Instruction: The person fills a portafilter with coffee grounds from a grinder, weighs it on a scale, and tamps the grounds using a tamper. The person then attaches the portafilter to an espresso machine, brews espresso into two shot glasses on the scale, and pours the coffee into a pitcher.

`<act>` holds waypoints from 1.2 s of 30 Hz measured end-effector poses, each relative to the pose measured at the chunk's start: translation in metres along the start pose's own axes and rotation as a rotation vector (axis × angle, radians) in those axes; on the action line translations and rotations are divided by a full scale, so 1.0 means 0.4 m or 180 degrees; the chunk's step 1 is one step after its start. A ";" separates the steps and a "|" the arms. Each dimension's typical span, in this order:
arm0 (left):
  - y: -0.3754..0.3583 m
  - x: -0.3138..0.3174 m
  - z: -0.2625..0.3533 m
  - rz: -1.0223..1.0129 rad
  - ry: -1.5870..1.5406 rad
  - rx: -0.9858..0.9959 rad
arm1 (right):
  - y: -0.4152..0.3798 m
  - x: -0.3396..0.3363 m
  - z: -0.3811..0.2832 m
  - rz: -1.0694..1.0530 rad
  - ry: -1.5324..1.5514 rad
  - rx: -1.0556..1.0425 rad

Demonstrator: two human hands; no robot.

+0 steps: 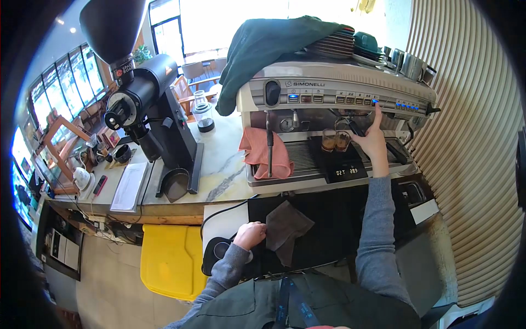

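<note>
My right hand (372, 143) reaches up to the espresso machine (329, 77), its index finger stretched out and touching a lit button at the right of the middle button row. Below it, two small glasses (335, 141) with brown coffee stand under the spout on a black scale (345, 164) with a lit display. A portafilter handle (356, 129) sticks out beside the glasses. My left hand (250, 236) is curled at the left edge of a brown cloth (287, 230) on the black mat; whether its fingers pinch the cloth is unclear.
A black grinder (159, 109) stands at the left on the marble counter (219, 148). A pink cloth (266, 153) lies by the steam wand (269, 140). Green cloth (263, 52), plates (331, 44) and cups top the machine. Below the counter is a yellow bin (171, 260).
</note>
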State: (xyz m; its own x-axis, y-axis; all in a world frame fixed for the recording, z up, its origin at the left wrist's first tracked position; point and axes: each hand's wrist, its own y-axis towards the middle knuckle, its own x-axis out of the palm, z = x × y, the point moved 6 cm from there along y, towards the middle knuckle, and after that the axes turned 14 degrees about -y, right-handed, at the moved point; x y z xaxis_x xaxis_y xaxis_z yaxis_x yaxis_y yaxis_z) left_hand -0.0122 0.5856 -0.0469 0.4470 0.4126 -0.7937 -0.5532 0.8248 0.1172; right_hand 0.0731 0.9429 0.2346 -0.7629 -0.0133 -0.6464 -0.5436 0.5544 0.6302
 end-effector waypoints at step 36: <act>0.000 -0.001 0.006 -0.0089 0.0014 -0.0035 | -0.023 -0.033 -0.045 0.0148 -0.1391 0.0319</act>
State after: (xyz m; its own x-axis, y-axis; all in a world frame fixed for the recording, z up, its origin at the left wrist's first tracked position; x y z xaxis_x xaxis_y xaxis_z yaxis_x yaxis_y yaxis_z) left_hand -0.0107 0.5863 -0.0451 0.4594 0.3877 -0.7991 -0.5483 0.8316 0.0882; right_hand 0.0817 0.9231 0.2450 -0.5545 0.3543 -0.7530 -0.4592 0.6243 0.6320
